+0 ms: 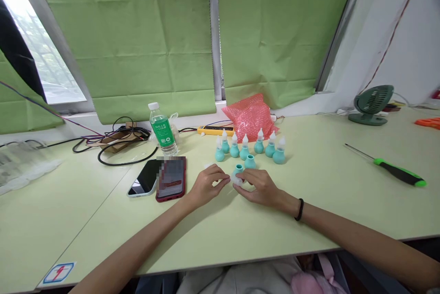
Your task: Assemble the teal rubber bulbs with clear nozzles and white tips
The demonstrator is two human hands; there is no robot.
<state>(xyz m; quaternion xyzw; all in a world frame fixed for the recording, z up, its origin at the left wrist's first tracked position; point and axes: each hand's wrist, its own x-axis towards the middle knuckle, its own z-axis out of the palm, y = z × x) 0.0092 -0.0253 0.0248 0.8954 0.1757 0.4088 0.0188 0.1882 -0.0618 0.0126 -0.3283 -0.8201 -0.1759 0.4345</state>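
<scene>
Here, the right hand (259,185) pinches a rounded translucent piece (236,180) — left hand (208,183), grip unclear.

The turquoise bulbs (279,156) look smooth plastic, the pink bag (245,122) glossy bubbled plastic, the blinds (144,32) creased matt cloth.

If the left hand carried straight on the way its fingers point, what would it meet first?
Probably the small teal open-necked piece at the right hand; depth is unclear, so the left hand might meet the right hand first.
</scene>
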